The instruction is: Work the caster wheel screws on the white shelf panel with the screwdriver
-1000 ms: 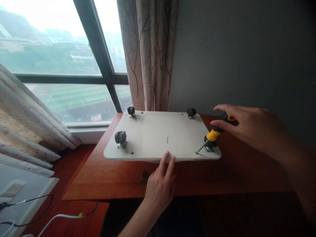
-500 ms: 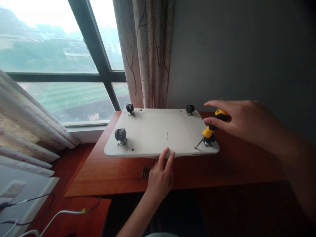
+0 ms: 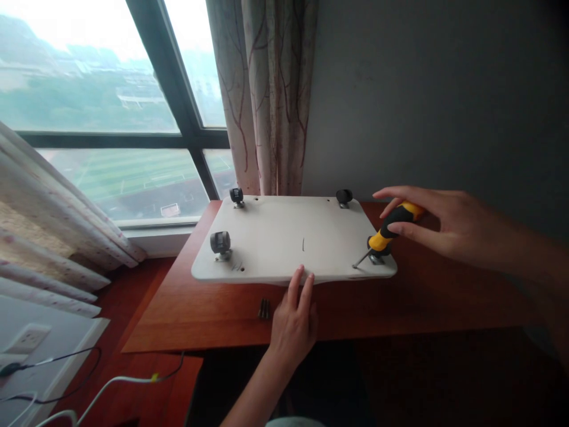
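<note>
A white board (image 3: 267, 231) with rounded corners lies on the reddish wooden table, casters upward. My left hand (image 3: 294, 317) rests at its near edge, two fingers stretched onto the surface and the palm below. Around the yellow and black handle of a screwdriver (image 3: 386, 231) are the thumb and fingers of my right hand (image 3: 438, 222), with the index finger stretched out. The slanted shaft meets the board at its near right corner, where a screw head or hole is too small to make out. Right beside the shaft sits a caster (image 3: 377, 258), partly hidden by the handle.
Further casters stand at the near left (image 3: 221, 244), far left (image 3: 237, 197) and far right (image 3: 344, 197) corners. Several screws (image 3: 264, 308) lie on the table (image 3: 178, 320) before the board. Cables (image 3: 120, 379) run at lower left. Behind are a window and curtain (image 3: 275, 107).
My right hand has lowered and turned slightly around the screwdriver, whose handle now leans further right. Its tip stays at the same corner. My left hand keeps its place on the board.
</note>
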Available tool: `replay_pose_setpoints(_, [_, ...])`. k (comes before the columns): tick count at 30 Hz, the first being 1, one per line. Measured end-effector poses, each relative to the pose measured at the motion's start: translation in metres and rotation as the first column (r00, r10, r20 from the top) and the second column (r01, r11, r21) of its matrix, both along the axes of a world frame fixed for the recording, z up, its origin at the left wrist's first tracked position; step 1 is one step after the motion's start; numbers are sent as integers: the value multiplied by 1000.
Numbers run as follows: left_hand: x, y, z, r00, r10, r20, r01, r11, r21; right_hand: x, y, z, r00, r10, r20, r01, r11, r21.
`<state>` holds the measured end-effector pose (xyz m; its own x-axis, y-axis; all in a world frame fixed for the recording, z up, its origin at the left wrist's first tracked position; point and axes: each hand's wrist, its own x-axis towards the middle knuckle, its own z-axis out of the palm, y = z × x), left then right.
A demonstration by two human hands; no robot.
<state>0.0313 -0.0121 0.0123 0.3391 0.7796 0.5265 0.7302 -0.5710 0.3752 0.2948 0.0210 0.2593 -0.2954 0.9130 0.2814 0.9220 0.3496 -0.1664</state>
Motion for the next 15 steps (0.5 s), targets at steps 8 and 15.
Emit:
replay_pose_setpoints(8, [-13,-2,0,974,222,-44,-219,974,50,4,-3,-9,977,-182,109,168,978,126])
replay_pose_setpoints(15, [-16,3,-6,968,239,-82,-230,968,101,14,-1,-4,997,47,-55,-47,999,-8])
